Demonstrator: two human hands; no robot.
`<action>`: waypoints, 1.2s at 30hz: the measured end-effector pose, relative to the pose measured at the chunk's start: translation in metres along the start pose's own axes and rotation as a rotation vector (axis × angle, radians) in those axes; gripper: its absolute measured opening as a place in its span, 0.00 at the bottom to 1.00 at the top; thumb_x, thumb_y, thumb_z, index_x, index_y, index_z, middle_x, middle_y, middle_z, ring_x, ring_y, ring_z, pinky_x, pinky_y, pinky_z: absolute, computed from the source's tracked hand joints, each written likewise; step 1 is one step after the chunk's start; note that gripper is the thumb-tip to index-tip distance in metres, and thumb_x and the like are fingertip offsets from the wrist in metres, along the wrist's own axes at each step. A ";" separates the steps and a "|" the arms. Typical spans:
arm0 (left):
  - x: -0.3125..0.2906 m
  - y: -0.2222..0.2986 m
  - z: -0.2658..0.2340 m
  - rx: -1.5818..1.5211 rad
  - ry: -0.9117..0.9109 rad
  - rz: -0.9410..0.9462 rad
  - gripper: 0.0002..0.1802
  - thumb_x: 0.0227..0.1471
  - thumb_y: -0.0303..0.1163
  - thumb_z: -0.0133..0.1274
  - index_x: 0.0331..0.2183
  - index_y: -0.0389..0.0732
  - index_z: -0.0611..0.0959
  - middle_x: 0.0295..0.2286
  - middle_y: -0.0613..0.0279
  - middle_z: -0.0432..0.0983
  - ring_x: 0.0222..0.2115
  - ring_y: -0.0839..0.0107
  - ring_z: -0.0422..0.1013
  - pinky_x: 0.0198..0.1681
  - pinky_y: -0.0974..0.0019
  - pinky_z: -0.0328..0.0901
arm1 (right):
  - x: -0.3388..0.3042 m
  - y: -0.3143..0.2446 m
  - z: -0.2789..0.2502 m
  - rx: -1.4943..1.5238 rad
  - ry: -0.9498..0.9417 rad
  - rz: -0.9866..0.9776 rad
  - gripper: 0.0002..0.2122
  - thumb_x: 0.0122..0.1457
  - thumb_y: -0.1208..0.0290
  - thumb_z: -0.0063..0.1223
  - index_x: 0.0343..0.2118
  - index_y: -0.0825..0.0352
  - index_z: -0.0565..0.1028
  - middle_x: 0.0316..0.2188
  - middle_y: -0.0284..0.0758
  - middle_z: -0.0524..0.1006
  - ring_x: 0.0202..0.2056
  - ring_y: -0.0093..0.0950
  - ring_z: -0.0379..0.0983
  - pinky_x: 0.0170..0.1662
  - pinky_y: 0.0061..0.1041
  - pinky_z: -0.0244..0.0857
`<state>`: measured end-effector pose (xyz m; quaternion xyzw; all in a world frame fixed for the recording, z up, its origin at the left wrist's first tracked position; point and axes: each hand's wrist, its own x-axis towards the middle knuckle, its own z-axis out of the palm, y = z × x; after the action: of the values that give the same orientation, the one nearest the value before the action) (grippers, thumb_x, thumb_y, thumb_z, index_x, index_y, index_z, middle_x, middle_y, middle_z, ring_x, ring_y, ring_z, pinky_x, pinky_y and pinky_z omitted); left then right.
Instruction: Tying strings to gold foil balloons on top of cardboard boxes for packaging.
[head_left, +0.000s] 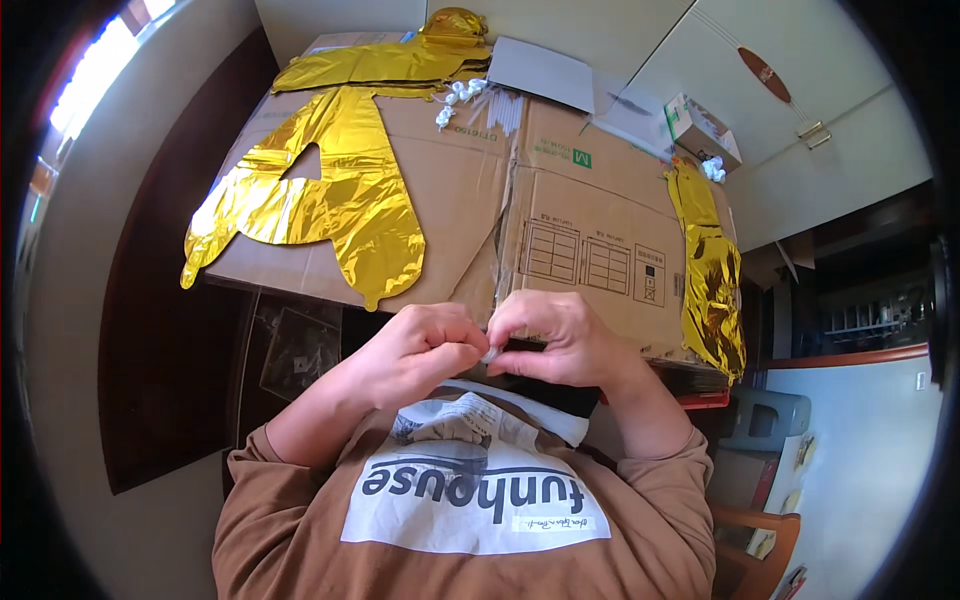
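Observation:
My left hand [428, 345] and my right hand [560, 340] meet in front of my chest, at the near edge of the cardboard. Between their fingertips is a small white bundle [490, 354], mostly covered by the fingers, so its exact kind is hard to make out. The left fingers are curled in with the thumb pressed against them. Thumb and forefinger of the right hand pinch at the bundle from the other side. Beyond my left hand lies a flat, gold, letter-shaped foil balloon [375, 215], its lower end hanging slightly over the cardboard edge.
Flattened cardboard [460, 200] covers the table. More gold foil balloons [350, 68] are stacked at the far left, others [708, 265] along the right edge. Several white bundles [460, 93] lie near a flat white sheet [540, 72]. A small box [703, 130] stands far right.

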<state>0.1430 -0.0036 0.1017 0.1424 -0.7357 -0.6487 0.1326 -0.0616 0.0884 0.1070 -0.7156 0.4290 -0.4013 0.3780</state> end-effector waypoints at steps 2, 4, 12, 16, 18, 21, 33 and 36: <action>0.003 -0.011 0.001 -0.102 0.027 0.034 0.14 0.48 0.29 0.48 0.31 0.28 0.82 0.28 0.54 0.75 0.29 0.67 0.72 0.35 0.67 0.65 | 0.001 0.001 0.004 -0.053 0.036 -0.079 0.12 0.45 0.77 0.66 0.31 0.65 0.72 0.26 0.33 0.72 0.31 0.30 0.72 0.35 0.25 0.66; 0.003 -0.024 0.002 -0.305 0.020 -0.064 0.11 0.47 0.27 0.50 0.30 0.29 0.83 0.28 0.57 0.76 0.29 0.71 0.71 0.35 0.70 0.65 | 0.002 0.003 0.009 -0.065 0.051 -0.108 0.11 0.46 0.77 0.65 0.30 0.66 0.72 0.26 0.33 0.72 0.31 0.30 0.72 0.34 0.25 0.66; 0.002 -0.047 -0.003 -0.911 -0.029 -0.364 0.06 0.52 0.26 0.57 0.31 0.33 0.82 0.27 0.60 0.79 0.28 0.77 0.75 0.35 0.76 0.70 | 0.002 0.006 0.020 -0.130 0.147 0.028 0.09 0.52 0.72 0.62 0.28 0.68 0.71 0.25 0.36 0.71 0.27 0.32 0.70 0.30 0.27 0.65; 0.013 -0.062 -0.012 -1.171 0.020 -0.240 0.09 0.53 0.26 0.55 0.38 0.34 0.79 0.34 0.56 0.79 0.31 0.72 0.76 0.35 0.73 0.71 | 0.025 0.011 0.012 -0.098 0.169 0.075 0.09 0.53 0.71 0.60 0.28 0.68 0.71 0.24 0.36 0.71 0.24 0.31 0.69 0.29 0.26 0.64; 0.018 -0.070 -0.023 -1.152 0.082 -0.195 0.16 0.56 0.29 0.52 0.47 0.36 0.73 0.37 0.54 0.78 0.33 0.69 0.76 0.36 0.69 0.71 | 0.051 0.023 0.000 -0.043 0.157 0.140 0.08 0.56 0.71 0.58 0.28 0.68 0.71 0.23 0.34 0.73 0.24 0.25 0.70 0.28 0.24 0.65; 0.022 -0.046 -0.040 -1.016 0.215 -0.212 0.24 0.59 0.33 0.49 0.55 0.40 0.65 0.39 0.53 0.77 0.34 0.68 0.77 0.40 0.65 0.70 | 0.100 0.083 -0.033 0.085 0.226 0.360 0.07 0.58 0.72 0.55 0.28 0.69 0.72 0.22 0.32 0.74 0.26 0.20 0.70 0.29 0.22 0.65; -0.016 -0.068 -0.061 -0.831 0.354 -0.044 0.16 0.57 0.28 0.51 0.47 0.34 0.75 0.36 0.58 0.77 0.32 0.78 0.72 0.41 0.72 0.68 | 0.241 0.217 -0.087 -0.796 0.397 0.528 0.12 0.50 0.59 0.60 0.22 0.64 0.80 0.23 0.40 0.79 0.28 0.37 0.76 0.33 0.35 0.67; -0.019 -0.068 -0.060 -0.808 0.377 -0.042 0.15 0.57 0.26 0.50 0.47 0.33 0.75 0.35 0.55 0.78 0.32 0.75 0.74 0.40 0.72 0.69 | 0.250 0.217 -0.084 -0.805 0.430 0.561 0.12 0.51 0.59 0.58 0.24 0.64 0.80 0.24 0.40 0.79 0.29 0.38 0.76 0.34 0.35 0.68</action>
<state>0.1858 -0.0593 0.0413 0.2099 -0.3830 -0.8494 0.2964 -0.1273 -0.2331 0.0106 -0.5635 0.7915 -0.2262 0.0697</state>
